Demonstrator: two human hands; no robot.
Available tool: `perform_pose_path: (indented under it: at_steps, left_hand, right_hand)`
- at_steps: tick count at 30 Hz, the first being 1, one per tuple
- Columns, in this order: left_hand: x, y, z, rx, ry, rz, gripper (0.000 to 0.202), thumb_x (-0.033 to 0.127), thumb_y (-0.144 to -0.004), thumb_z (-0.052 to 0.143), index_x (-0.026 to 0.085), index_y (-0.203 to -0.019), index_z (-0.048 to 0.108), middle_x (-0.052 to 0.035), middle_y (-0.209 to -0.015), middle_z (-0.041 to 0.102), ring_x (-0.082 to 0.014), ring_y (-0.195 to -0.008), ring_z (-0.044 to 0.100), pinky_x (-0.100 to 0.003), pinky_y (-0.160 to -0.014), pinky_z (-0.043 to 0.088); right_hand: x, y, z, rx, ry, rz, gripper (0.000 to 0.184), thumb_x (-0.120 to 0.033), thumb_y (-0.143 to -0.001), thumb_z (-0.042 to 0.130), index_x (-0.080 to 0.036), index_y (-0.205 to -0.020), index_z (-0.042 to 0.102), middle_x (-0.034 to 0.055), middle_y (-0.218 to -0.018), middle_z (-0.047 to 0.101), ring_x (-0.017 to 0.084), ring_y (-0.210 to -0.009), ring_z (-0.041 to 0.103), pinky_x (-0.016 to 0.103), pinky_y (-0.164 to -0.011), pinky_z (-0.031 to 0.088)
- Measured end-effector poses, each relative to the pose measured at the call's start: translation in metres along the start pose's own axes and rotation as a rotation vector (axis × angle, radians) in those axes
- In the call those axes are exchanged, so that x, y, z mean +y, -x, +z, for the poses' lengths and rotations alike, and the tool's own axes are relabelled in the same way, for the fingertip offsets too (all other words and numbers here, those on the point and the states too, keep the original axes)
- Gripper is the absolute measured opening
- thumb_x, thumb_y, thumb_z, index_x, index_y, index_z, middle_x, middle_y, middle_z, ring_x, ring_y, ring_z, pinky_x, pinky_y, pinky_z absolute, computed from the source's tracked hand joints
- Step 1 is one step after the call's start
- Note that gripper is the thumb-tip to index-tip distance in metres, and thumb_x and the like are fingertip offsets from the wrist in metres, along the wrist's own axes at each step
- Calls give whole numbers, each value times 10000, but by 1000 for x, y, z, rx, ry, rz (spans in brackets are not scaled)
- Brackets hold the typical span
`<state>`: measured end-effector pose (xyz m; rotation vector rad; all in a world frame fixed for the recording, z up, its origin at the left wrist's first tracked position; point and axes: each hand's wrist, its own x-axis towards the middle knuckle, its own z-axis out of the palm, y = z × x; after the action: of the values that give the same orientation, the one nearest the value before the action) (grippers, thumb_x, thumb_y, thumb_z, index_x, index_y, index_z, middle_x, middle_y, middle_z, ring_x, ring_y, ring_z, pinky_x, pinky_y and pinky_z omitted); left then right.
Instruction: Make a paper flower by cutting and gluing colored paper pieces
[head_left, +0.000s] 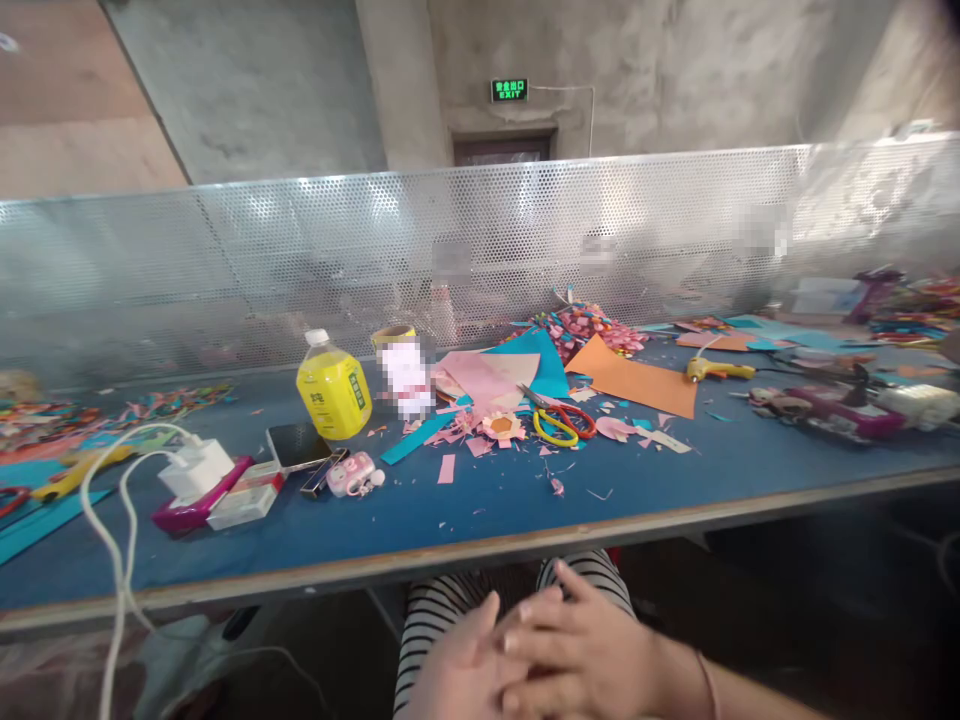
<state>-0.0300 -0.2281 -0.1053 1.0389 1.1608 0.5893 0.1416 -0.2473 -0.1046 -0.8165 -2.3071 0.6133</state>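
Note:
Over my lap, below the table's front edge, my right hand point(577, 640) lies across my left hand point(465, 655). The right fingers are stretched out and slightly apart, resting on the left palm. My left hand is open with its thumb pointing up; its fingers are partly covered by the right. No object shows in either hand. Nearest on the blue table are a small pink flower-like scrap point(556, 487), a paper flower with an orange centre point(501, 429) and scissors point(566, 425) with red and yellow handles.
Pink paper point(491, 375), orange paper point(637, 380) and many scraps litter the table. Left stand a yellow bottle point(334, 390), a phone point(298, 447) and a purple power strip point(191, 512) with trailing white cables. A yellow glue gun point(720, 370) lies right. A perforated metal screen point(300, 260) runs behind.

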Motion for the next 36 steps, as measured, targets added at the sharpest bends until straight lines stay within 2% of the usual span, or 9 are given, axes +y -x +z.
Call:
perform_pose_path:
  at_steps: [1,4,7,9,12,16,21,30,36]
  left_hand:
    - [28,5,-5,0,23,81,713,685,-743,178,236,-1178,521,-96,-968,644,-260,-821,630,-486,-755,480]
    - [123,-10,-17,11,-65,389,593,523,-850,180,129,-1108,540,-124,-978,626,-221,-884,611,-405,-763,480]
    - [195,-69,-32,278,-341,642,459,332,-899,212,21,-1054,513,-120,-858,631,-181,-810,616,-339,-717,464]
    - [213,-112,-45,355,-384,669,377,269,-877,281,28,-1068,499,-112,-889,625,-172,-796,615,-323,-730,456]
    - [204,-154,-67,621,-765,742,292,179,-747,488,92,-1019,552,-105,-877,641,-202,-853,596,-317,-787,438]
    - [185,-167,-86,613,-1053,717,225,206,-713,519,146,-901,626,-81,-882,664,-196,-867,589,-294,-788,429]
    - [185,-170,-85,518,-1175,658,208,279,-667,547,141,-748,680,-95,-870,674,-221,-861,585,-295,-769,421]
    - [184,-167,-79,304,-815,669,353,430,-725,453,135,-652,633,-37,-600,612,-180,-653,562,-265,-618,398]
    - [189,-165,-75,216,-381,716,300,404,-608,628,137,-744,619,-26,-720,628,-156,-723,563,-258,-680,407]
  right_hand:
    - [9,-20,-26,-113,61,-160,265,-502,-752,503,-503,-1011,558,-118,-1084,608,143,-1122,495,398,-1063,186]
    - [30,-93,-99,6,318,-272,333,-359,-827,442,-376,-1149,521,-58,-1241,511,134,-1224,379,387,-1070,175]
    - [56,-160,-139,99,477,-214,344,-257,-853,391,-259,-1166,533,9,-1311,442,158,-1223,372,355,-1024,269]
    - [81,-188,-144,112,495,-29,351,-225,-836,418,-222,-1170,530,54,-1221,523,166,-1104,487,316,-931,370]
    - [122,-202,-136,124,382,273,385,-280,-798,496,-114,-1143,532,96,-990,631,156,-865,588,247,-765,444]
    - [150,-191,-127,19,206,366,432,-339,-730,585,-99,-1088,557,88,-897,650,148,-756,596,217,-677,442]
    - [153,-188,-127,-20,16,426,393,-180,-657,623,-88,-1035,570,74,-818,648,130,-669,578,201,-591,426]
    - [145,-192,-131,232,-273,384,166,-134,-626,560,-123,-783,612,-12,-637,565,78,-578,502,198,-563,406]
    - [137,-196,-134,499,-421,389,138,-168,-661,539,-141,-793,571,-25,-628,514,68,-544,490,209,-541,436]
